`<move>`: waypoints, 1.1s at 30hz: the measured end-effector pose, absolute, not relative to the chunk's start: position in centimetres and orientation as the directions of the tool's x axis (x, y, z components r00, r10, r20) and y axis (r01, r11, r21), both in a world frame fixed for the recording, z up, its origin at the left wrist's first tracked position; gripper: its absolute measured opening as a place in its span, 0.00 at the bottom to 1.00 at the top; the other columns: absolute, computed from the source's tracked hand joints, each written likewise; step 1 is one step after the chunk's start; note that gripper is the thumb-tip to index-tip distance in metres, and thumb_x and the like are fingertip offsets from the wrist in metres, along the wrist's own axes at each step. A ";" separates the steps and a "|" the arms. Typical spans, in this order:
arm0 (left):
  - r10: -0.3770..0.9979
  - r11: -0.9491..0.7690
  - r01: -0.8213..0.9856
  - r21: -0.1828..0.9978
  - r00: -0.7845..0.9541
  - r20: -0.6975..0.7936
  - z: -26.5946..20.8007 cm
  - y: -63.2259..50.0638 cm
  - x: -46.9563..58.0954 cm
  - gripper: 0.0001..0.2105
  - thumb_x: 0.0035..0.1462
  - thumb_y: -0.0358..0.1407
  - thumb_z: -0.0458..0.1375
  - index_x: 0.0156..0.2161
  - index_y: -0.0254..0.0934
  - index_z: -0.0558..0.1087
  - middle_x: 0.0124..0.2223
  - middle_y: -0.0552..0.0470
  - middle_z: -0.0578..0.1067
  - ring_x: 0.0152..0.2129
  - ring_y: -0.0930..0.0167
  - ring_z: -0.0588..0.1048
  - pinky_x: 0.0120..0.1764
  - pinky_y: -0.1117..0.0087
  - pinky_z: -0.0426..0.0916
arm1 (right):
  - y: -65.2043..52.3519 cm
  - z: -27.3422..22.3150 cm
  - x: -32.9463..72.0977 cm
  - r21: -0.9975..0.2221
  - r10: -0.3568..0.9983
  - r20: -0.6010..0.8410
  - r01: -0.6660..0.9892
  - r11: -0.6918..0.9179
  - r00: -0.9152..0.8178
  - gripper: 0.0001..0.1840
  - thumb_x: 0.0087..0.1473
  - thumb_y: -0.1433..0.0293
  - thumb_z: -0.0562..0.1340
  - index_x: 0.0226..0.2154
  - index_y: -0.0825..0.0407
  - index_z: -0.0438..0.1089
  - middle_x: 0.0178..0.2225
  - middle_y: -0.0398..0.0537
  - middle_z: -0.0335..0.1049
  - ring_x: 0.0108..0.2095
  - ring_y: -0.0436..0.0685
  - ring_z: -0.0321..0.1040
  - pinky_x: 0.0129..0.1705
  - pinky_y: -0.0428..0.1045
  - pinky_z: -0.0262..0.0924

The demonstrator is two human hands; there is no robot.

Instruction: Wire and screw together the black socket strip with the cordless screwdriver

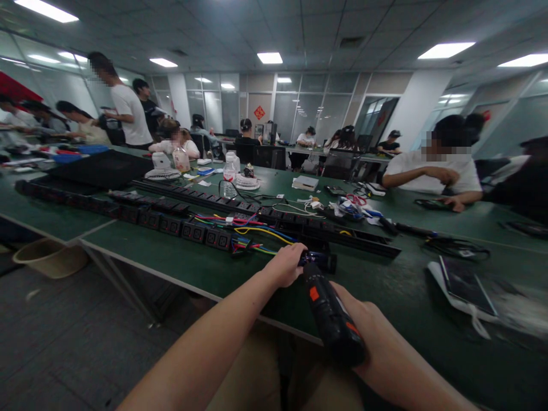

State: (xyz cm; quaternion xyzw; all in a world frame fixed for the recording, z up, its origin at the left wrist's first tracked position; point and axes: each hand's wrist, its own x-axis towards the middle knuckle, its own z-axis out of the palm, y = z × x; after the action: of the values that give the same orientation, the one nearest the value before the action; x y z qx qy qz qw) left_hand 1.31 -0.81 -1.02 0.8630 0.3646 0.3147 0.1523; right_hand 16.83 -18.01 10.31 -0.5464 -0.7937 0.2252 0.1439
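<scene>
My right hand (pixel 362 317) is wrapped around a black cordless drill (pixel 331 319) with orange marks, its front end pointing away from me. My left hand (pixel 290 266) is closed on a dark, shiny part (pixel 319 261) just past the drill's nose; its exact kind is hard to make out, and the drill's tip is hidden there. To the left lies a long black power strip (pixel 171 225) with a row of sockets. Yellow, blue, green and red wires (pixel 261 233) run from its end toward my left hand. Behind it stretches a long black channel (pixel 359 237).
Beyond the strip stand a plastic bottle (pixel 230 174) and white fans (pixel 162 168). A tablet (pixel 466 287) and black cables (pixel 456 248) lie to the right. Across the green table (pixel 411 285) a person in a white shirt (pixel 436 165) is handling something small. A bin (pixel 50 260) stands below left.
</scene>
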 end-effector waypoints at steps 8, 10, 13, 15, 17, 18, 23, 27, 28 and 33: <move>0.717 -0.697 0.537 0.476 0.535 0.447 -0.9 -0.9 1.2 0.22 0.53 0.26 0.57 0.53 0.38 0.61 0.53 0.44 0.69 0.51 0.62 0.68 0.55 0.59 0.63 | -18.0 9.8 17.0 -0.497 0.930 -0.002 0.808 0.317 -0.366 0.33 0.49 0.73 0.60 0.59 0.49 0.57 0.38 0.51 0.76 0.40 0.64 0.74 0.44 0.55 0.64; 0.715 -0.699 0.541 0.469 0.533 0.452 -0.9 -0.9 1.2 0.22 0.53 0.26 0.57 0.53 0.37 0.62 0.53 0.44 0.69 0.51 0.62 0.68 0.54 0.59 0.63 | -18.0 9.9 16.9 -0.505 0.929 -0.007 0.803 0.316 -0.370 0.32 0.50 0.72 0.60 0.58 0.49 0.57 0.39 0.51 0.76 0.38 0.63 0.75 0.44 0.54 0.64; 0.716 -0.698 0.540 0.471 0.533 0.451 -0.9 -0.9 1.2 0.21 0.53 0.26 0.57 0.53 0.38 0.62 0.53 0.44 0.69 0.51 0.62 0.68 0.54 0.59 0.63 | -18.0 9.9 16.8 -0.518 0.933 -0.009 0.800 0.304 -0.360 0.32 0.51 0.72 0.59 0.59 0.48 0.57 0.38 0.51 0.76 0.36 0.63 0.75 0.42 0.54 0.64; 0.716 -0.698 0.533 0.478 0.532 0.452 -0.9 -0.9 1.2 0.21 0.53 0.26 0.57 0.53 0.38 0.62 0.53 0.44 0.69 0.51 0.62 0.68 0.54 0.59 0.63 | -18.0 9.8 16.7 -0.523 0.936 -0.015 0.801 0.293 -0.352 0.32 0.51 0.71 0.59 0.59 0.48 0.57 0.36 0.49 0.76 0.35 0.63 0.75 0.40 0.53 0.64; 0.718 -0.696 0.531 0.484 0.529 0.452 -0.9 -0.9 1.2 0.21 0.53 0.27 0.57 0.53 0.38 0.62 0.53 0.44 0.69 0.51 0.62 0.68 0.54 0.59 0.63 | -18.0 9.7 16.8 -0.527 0.937 -0.015 0.799 0.289 -0.349 0.32 0.51 0.72 0.59 0.59 0.48 0.56 0.35 0.49 0.76 0.36 0.63 0.75 0.39 0.53 0.64; 0.720 -0.694 0.531 0.486 0.528 0.450 -0.9 -0.9 1.2 0.21 0.53 0.27 0.57 0.53 0.38 0.62 0.53 0.44 0.69 0.51 0.62 0.68 0.54 0.59 0.62 | -18.0 9.6 16.8 -0.527 0.937 -0.010 0.798 0.292 -0.349 0.32 0.51 0.72 0.58 0.59 0.48 0.57 0.35 0.49 0.76 0.36 0.63 0.75 0.38 0.52 0.64; 0.716 -0.697 0.525 0.488 0.531 0.453 -0.9 -0.8 1.2 0.21 0.53 0.27 0.58 0.53 0.37 0.62 0.52 0.44 0.70 0.50 0.62 0.68 0.54 0.60 0.63 | -18.2 9.5 16.6 -0.543 0.935 -0.020 0.789 0.287 -0.353 0.32 0.49 0.73 0.59 0.58 0.47 0.57 0.36 0.49 0.76 0.35 0.63 0.75 0.37 0.53 0.64; 0.724 -0.690 0.528 0.496 0.524 0.449 -1.0 -0.8 1.2 0.22 0.53 0.29 0.60 0.53 0.38 0.63 0.52 0.45 0.70 0.50 0.62 0.69 0.54 0.60 0.63 | -18.8 9.5 16.3 -0.562 0.947 -0.036 0.790 0.246 -0.321 0.33 0.47 0.72 0.59 0.57 0.48 0.57 0.38 0.50 0.76 0.38 0.64 0.75 0.37 0.52 0.64; 0.728 -0.685 0.531 0.498 0.521 0.446 -1.0 -0.8 1.2 0.22 0.53 0.29 0.60 0.53 0.38 0.63 0.52 0.45 0.70 0.50 0.62 0.69 0.54 0.60 0.63 | -18.9 9.5 16.2 -0.566 0.947 -0.029 0.786 0.249 -0.321 0.33 0.47 0.72 0.59 0.57 0.48 0.58 0.39 0.50 0.76 0.39 0.64 0.75 0.38 0.52 0.64; 0.739 -0.673 0.543 0.502 0.515 0.434 -0.8 -0.9 1.1 0.21 0.53 0.30 0.61 0.52 0.38 0.63 0.53 0.45 0.70 0.50 0.61 0.68 0.54 0.60 0.63 | -19.4 9.4 16.1 -0.594 0.943 -0.006 0.760 0.264 -0.332 0.30 0.47 0.71 0.59 0.54 0.47 0.60 0.41 0.51 0.76 0.39 0.64 0.75 0.37 0.51 0.65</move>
State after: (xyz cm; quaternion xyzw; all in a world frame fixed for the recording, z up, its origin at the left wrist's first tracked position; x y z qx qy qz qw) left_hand 1.14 -0.93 -0.81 0.8567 0.3743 0.3201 0.1532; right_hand 16.12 -19.35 9.37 -0.5495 -0.7748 0.2566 0.1784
